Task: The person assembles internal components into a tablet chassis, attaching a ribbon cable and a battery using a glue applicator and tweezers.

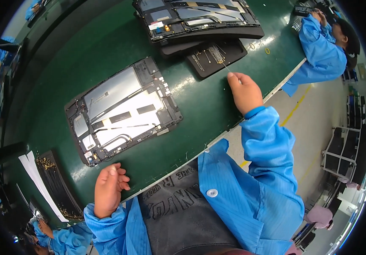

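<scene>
An opened tablet lies on the green bench in front of me, its silver battery, flat cables and black frame exposed. My left hand is just off its near left corner, fingers loosely curled and apart, holding nothing. To the right, my right hand pinches the end of a thin cable at the near edge of a black tray. Several more thin cables with small metal ends lie in that tray.
A stack of opened tablets stands at the back, partly over the tray. Two yellow rubber bands lie right of it. Left are black cables with gold ends and a white strip. A co-worker in blue sits at far right.
</scene>
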`<state>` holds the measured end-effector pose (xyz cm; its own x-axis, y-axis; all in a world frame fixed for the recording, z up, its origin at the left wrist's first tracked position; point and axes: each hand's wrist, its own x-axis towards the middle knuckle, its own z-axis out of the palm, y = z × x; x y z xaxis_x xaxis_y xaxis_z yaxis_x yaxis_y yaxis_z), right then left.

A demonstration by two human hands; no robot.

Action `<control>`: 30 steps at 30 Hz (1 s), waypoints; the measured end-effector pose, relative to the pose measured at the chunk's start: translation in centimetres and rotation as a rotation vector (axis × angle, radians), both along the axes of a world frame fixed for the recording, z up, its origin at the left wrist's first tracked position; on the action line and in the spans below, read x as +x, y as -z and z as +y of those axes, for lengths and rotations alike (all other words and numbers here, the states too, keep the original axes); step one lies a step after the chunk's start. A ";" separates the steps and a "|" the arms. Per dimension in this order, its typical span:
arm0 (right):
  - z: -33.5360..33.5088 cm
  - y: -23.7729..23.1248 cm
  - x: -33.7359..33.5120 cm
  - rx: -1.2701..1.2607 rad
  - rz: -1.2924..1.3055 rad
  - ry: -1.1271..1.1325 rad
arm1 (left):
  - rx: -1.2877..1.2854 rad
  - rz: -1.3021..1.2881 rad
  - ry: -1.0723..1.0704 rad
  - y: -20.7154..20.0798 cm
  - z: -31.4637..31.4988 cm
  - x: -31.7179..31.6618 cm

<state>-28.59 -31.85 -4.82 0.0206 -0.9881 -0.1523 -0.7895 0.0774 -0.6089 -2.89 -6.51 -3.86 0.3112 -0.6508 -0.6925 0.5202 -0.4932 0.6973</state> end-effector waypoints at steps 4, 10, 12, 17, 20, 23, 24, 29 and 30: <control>1.3 0.3 0.6 0.094 -0.232 0.033 | 0.026 -0.420 0.251 -1.1 0.0 -2.3; 7.9 -4.1 4.3 0.437 -0.541 -1.193 | -0.582 -1.049 0.683 -2.6 -3.6 -4.9; 7.7 -3.9 5.8 0.718 -0.549 -1.374 | -0.685 -1.100 0.747 -2.1 -3.1 -5.0; 8.6 -2.2 6.7 0.901 -0.689 -1.100 | -0.630 -1.064 0.605 -1.8 -2.2 -4.9; 8.3 -2.3 7.2 1.187 -0.659 -0.666 | -0.567 -1.319 0.520 -1.0 -4.0 -4.4; 8.4 -2.4 8.6 1.049 -1.014 -0.176 | -0.416 -1.532 0.311 0.4 -5.4 -4.5; 8.3 -2.6 8.9 1.054 -1.012 -0.176 | -0.411 -1.530 0.310 0.8 -5.7 -4.5; 8.0 -1.8 9.6 0.457 -1.177 -0.120 | -0.323 -1.594 0.359 1.6 -6.6 -4.5; 8.1 -1.3 9.6 0.302 -1.161 -0.174 | -0.324 -1.585 0.361 1.6 -6.7 -4.5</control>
